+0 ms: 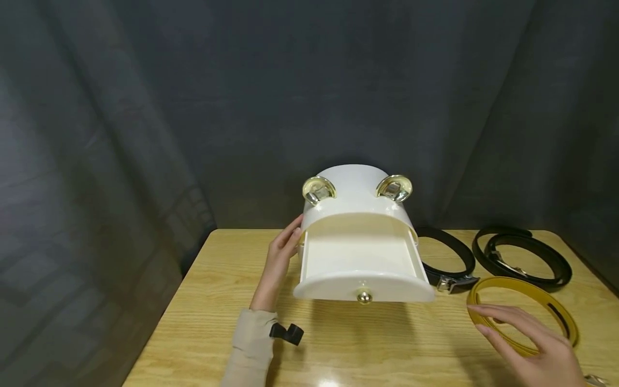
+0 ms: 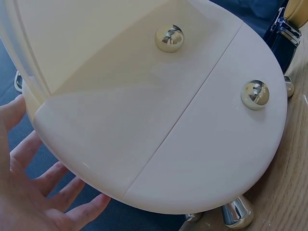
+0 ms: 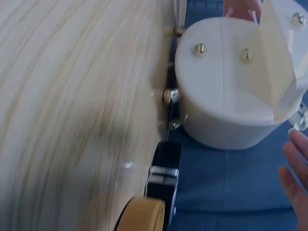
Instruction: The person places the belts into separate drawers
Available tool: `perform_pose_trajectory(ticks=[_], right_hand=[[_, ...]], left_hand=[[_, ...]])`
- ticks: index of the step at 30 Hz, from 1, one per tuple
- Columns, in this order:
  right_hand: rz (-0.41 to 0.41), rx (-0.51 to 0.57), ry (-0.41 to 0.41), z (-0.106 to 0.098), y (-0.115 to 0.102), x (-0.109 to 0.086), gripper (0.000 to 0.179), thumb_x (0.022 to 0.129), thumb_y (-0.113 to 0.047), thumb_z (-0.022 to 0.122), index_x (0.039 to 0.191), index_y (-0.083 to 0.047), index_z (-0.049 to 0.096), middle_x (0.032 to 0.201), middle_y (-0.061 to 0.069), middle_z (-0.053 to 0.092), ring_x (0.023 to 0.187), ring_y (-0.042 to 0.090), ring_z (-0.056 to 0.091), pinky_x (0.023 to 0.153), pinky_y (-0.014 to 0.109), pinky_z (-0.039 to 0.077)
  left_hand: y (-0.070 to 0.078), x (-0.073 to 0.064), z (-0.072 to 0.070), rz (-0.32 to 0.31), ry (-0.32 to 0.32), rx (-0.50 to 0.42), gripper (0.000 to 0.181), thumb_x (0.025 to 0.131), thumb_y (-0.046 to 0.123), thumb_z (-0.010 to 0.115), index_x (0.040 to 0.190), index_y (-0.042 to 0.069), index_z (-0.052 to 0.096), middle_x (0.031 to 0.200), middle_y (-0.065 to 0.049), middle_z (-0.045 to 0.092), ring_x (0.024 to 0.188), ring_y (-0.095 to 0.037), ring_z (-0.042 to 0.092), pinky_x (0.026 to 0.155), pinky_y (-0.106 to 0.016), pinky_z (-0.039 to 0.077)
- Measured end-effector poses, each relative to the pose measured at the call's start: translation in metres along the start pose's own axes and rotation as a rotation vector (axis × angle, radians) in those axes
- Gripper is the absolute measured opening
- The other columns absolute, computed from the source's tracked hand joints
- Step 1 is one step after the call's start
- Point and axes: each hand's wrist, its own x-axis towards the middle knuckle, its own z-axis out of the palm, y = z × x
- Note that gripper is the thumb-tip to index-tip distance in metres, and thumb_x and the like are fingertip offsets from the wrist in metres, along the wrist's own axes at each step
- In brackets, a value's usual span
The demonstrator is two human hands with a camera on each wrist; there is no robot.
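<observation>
White box (image 1: 355, 185): our 12 o'clock on the table (image 1: 203, 322), drawer (image 1: 329, 286) out toward 6; likely light, stiff, slick plastic.
Left hand (image 1: 282, 252): box's 9 o'clock, fingers spread, touching its side.
Right hand (image 1: 537, 338): box's 4 o'clock by the yellow belt (image 1: 512, 281), fingers parted, pinching nothing.
Hold: we'd brace 9, pinch the knob (image 1: 364, 296); gold ears (image 1: 394, 188) look fragile.

the box (image 1: 355, 193) looks glossy plastic, its knob (image 1: 364, 297) shiny metal, the table (image 1: 203, 306) smooth wood, the curtain (image 1: 290, 107) at twelve o'clock matt cloth.
</observation>
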Motion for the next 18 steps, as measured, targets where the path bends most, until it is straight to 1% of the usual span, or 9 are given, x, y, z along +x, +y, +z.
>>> perform_pose_trajectory(ticks=[2,6,9,12,18], right_hand=[[0.033,-0.027,-0.002,-0.003,0.003,-0.001,0.062,0.056,0.022,0.083,0.109,-0.009,0.075,0.107,-0.005,0.071,0.103,-0.01,0.056,0.087,0.003,0.041],[0.158,-0.068,-0.031,-0.009,0.009,-0.005,0.053,0.066,0.013,0.084,0.11,-0.014,0.075,0.108,-0.022,0.065,0.101,-0.014,0.052,0.081,0.001,0.039],[0.217,-0.089,-0.052,-0.012,0.014,-0.006,0.046,0.071,0.008,0.083,0.11,-0.015,0.074,0.107,-0.026,0.063,0.099,-0.015,0.05,0.077,0.001,0.04],[0.225,-0.106,-0.063,-0.015,0.018,-0.007,0.044,0.073,0.008,0.083,0.11,-0.015,0.074,0.107,-0.026,0.063,0.098,-0.016,0.049,0.076,0.001,0.039],[0.225,-0.152,-0.083,-0.019,0.03,-0.01,0.042,0.073,0.005,0.083,0.108,-0.016,0.074,0.104,-0.029,0.06,0.096,-0.018,0.047,0.073,0.002,0.038]], left_hand=[[0.0,0.0,0.001,-0.002,0.003,0.001,0.044,0.104,0.026,0.053,0.145,0.01,0.052,0.147,-0.008,0.05,0.135,-0.025,0.044,0.105,-0.061,0.037],[0.0,0.0,0.001,-0.003,0.006,0.002,0.044,0.104,0.026,0.053,0.145,0.01,0.053,0.146,-0.008,0.051,0.134,-0.024,0.045,0.104,-0.06,0.038],[0.0,0.001,0.001,0.0,0.003,0.006,0.044,0.104,0.025,0.052,0.145,0.01,0.052,0.147,-0.008,0.051,0.133,-0.025,0.045,0.104,-0.06,0.038],[0.0,0.0,0.001,0.004,0.001,0.016,0.044,0.104,0.025,0.052,0.145,0.009,0.052,0.147,-0.009,0.05,0.133,-0.026,0.045,0.104,-0.06,0.039],[0.001,0.0,0.001,0.01,0.005,0.019,0.045,0.104,0.026,0.052,0.145,0.009,0.052,0.147,-0.009,0.05,0.134,-0.025,0.045,0.103,-0.058,0.04]])
